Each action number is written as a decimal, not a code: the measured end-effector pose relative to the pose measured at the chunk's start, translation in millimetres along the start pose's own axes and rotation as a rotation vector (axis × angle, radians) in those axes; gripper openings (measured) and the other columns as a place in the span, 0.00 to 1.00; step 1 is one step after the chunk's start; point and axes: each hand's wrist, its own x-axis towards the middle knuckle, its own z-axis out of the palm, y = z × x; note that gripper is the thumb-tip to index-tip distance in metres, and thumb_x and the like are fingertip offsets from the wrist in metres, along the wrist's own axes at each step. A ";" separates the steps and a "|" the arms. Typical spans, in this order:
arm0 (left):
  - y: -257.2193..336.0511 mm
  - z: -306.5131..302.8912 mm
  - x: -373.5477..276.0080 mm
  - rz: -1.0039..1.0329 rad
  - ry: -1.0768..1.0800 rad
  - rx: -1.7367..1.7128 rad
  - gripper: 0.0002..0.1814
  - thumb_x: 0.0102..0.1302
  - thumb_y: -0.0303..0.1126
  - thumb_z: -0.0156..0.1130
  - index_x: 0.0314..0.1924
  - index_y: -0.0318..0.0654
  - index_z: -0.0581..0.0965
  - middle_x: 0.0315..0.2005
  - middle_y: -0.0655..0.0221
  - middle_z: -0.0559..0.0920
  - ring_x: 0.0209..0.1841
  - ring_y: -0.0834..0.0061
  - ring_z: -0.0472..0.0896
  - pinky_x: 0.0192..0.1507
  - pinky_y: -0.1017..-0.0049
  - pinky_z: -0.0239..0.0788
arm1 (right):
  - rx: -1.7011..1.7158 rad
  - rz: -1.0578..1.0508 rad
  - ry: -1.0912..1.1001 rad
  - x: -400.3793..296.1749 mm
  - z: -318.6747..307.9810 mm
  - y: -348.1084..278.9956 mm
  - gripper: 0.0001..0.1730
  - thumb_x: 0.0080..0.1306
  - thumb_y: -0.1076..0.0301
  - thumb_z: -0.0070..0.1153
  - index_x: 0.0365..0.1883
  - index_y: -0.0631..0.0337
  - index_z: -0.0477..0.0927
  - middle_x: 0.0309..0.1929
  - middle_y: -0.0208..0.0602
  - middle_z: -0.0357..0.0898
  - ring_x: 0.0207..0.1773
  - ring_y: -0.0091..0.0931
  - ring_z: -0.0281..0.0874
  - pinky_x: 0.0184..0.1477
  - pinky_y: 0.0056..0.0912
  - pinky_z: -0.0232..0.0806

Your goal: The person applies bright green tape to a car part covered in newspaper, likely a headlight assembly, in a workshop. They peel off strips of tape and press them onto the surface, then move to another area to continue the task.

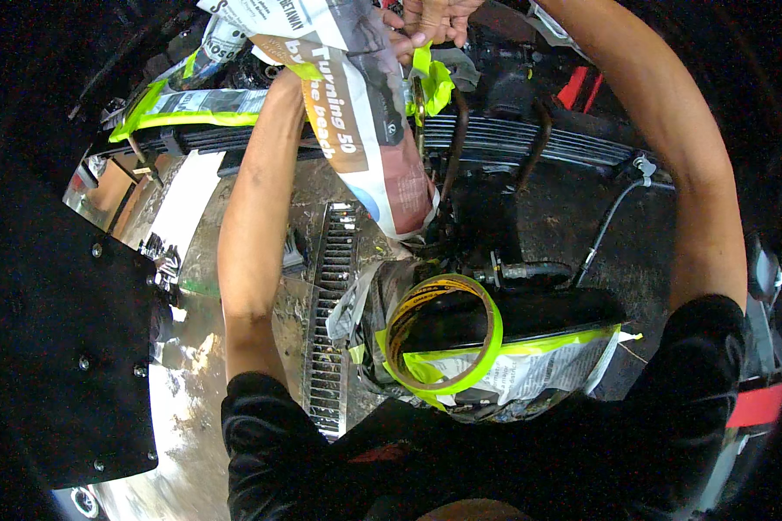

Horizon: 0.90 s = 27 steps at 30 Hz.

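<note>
A crumpled sheet of printed newspaper (365, 111) hangs in front of my left forearm, wrapped around a part beneath it. My left hand (399, 44) is mostly behind this paper; fingers show past its right edge. My right hand (438, 21), at the top edge of the view, pinches the upper end of a crumpled strip of fluorescent yellow masking tape (436, 88). The strip bunches beside a metal U-bolt (419, 107). Nearer my chest, a roll of the same tape (492, 355) rests tilted against a black cylindrical part (547, 312) partly covered with taped newspaper.
A leaf spring pack (495, 140) crosses the view, its left part masked with newspaper and yellow tape (195, 119). A hose (603, 228) hangs at right. Below lie a floor drain grate (329, 312) and stained floor (202, 365). A bolted black panel (72, 338) stands left.
</note>
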 end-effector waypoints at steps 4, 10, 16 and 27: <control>3.2 -1.9 1.4 -0.017 -0.128 0.080 0.30 0.80 0.50 0.42 0.67 0.30 0.65 0.62 0.47 0.74 0.68 0.52 0.73 0.70 0.52 0.66 | 0.017 -0.039 0.088 -11.3 7.8 3.7 0.16 0.75 0.57 0.60 0.48 0.61 0.83 0.34 0.21 0.79 0.39 0.22 0.78 0.51 0.34 0.74; 2.6 17.6 5.5 0.042 0.022 0.343 0.28 0.78 0.46 0.50 0.67 0.31 0.67 0.58 0.54 0.77 0.61 0.60 0.76 0.63 0.61 0.70 | -0.088 -0.015 0.177 -20.3 14.2 -2.8 0.14 0.76 0.56 0.57 0.44 0.59 0.83 0.31 0.22 0.78 0.38 0.23 0.78 0.46 0.34 0.74; 7.0 44.8 6.5 0.076 0.236 0.790 0.27 0.76 0.42 0.58 0.68 0.32 0.69 0.54 0.60 0.80 0.55 0.67 0.79 0.56 0.70 0.73 | -0.704 -0.224 1.004 -46.3 48.7 -4.7 0.15 0.69 0.61 0.61 0.44 0.66 0.80 0.28 0.35 0.79 0.35 0.28 0.79 0.42 0.37 0.74; -19.2 37.1 2.7 0.127 0.172 0.144 0.23 0.73 0.35 0.66 0.63 0.34 0.73 0.48 0.66 0.82 0.48 0.67 0.83 0.53 0.65 0.78 | -1.120 -0.690 1.412 -40.7 140.9 9.6 0.15 0.58 0.74 0.67 0.44 0.59 0.82 0.43 0.38 0.74 0.48 0.40 0.75 0.49 0.42 0.71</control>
